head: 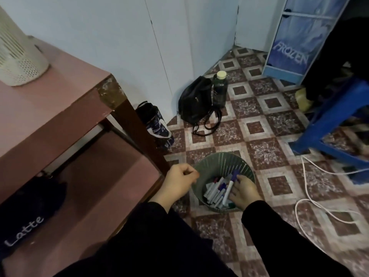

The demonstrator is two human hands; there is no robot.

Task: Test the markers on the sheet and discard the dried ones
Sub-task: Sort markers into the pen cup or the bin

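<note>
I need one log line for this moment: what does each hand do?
stage: discarding | right hand: holds marker over bin | left hand: curled at bin rim, hold unclear

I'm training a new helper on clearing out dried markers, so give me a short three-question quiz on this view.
1. True or false: the green mesh wastebasket stands on the pink table.
2. What does the right hand hold over the wastebasket?
A) a white marker with a dark blue cap
B) a cup
C) a cable
3. Fill in: beside the black backpack by the wall stands a dark ____ with a pale lid.

Key
1. False: it stands on the tiled floor.
2. A
3. bottle
</note>
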